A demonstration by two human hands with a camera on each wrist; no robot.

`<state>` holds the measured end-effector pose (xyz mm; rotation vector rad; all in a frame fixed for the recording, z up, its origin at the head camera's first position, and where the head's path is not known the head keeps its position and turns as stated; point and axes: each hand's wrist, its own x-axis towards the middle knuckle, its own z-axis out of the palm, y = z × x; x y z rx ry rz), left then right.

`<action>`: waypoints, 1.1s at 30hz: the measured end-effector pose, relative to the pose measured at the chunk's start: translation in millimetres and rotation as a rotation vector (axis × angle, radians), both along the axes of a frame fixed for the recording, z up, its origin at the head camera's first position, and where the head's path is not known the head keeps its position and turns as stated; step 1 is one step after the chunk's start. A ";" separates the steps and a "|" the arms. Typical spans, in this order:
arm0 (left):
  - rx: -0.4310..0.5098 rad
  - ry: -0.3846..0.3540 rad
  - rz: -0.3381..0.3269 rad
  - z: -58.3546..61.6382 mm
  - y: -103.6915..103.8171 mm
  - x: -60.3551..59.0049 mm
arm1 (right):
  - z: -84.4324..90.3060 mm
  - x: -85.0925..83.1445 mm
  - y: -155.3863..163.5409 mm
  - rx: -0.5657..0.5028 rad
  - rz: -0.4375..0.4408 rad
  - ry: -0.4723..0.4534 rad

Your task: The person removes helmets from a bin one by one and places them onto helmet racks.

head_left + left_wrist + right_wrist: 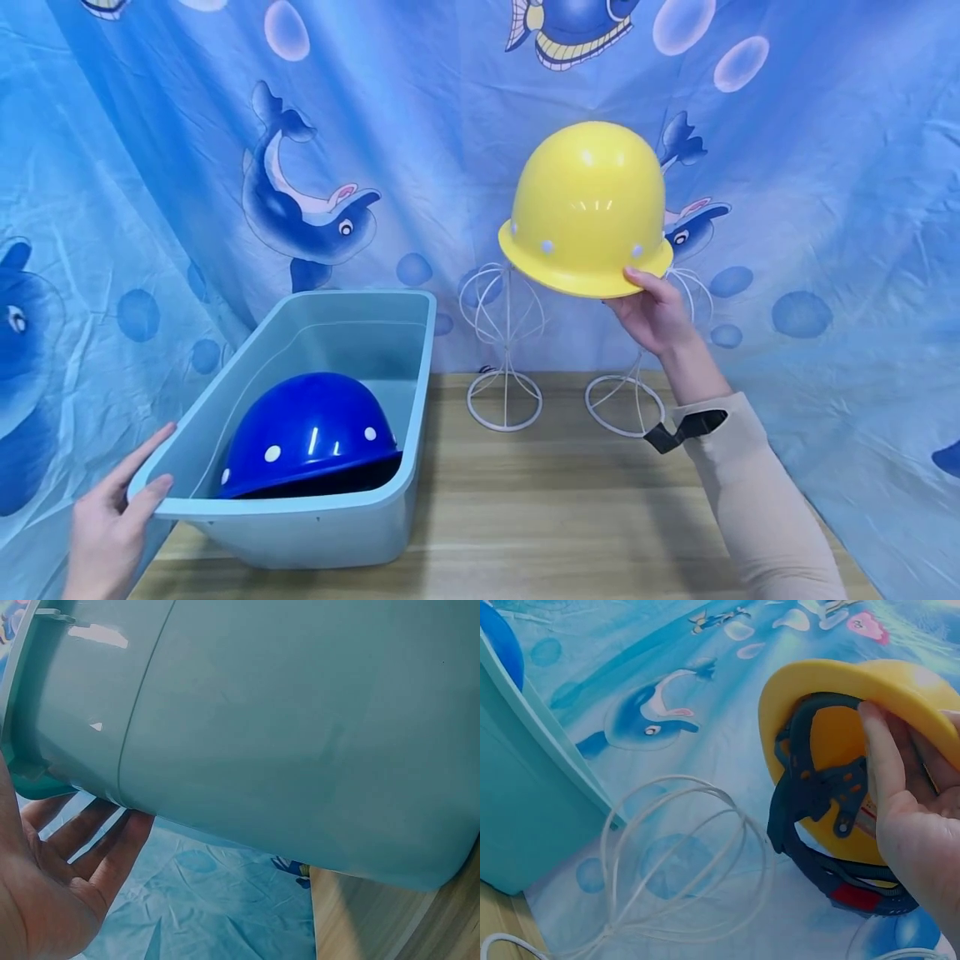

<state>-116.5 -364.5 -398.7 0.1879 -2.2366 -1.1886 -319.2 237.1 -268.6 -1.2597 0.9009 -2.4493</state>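
The right hand pinches one side of the yellow hard hat aloft, a lopsided hold that could tip it into a white wire stand. The left hand grips the plastic tub by its rim; tugging could jostle the blue hard hat inside.

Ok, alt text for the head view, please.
A right hand holds up a yellow hard hat near two white wire stands; the left hand grips a pale teal bin containing a blue hard hat.
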 end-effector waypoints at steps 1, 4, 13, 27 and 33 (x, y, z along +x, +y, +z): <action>0.003 0.001 -0.002 -0.2 -0.3 0.2 | 0.0 1.0 2.2 0.007 -0.005 0.008; 0.010 0.001 -0.012 -0.8 -1.6 0.8 | 1.3 3.2 10.2 0.016 0.000 0.035; 0.012 0.006 0.017 -0.2 -1.0 -0.6 | 3.6 3.2 35.2 0.014 0.090 0.082; -0.015 -0.051 0.052 2.7 3.8 2.2 | 4.9 -5.4 68.8 -0.038 0.139 0.125; -0.023 -0.048 0.061 1.9 2.8 1.0 | 0.2 -9.5 85.8 -0.055 0.139 0.131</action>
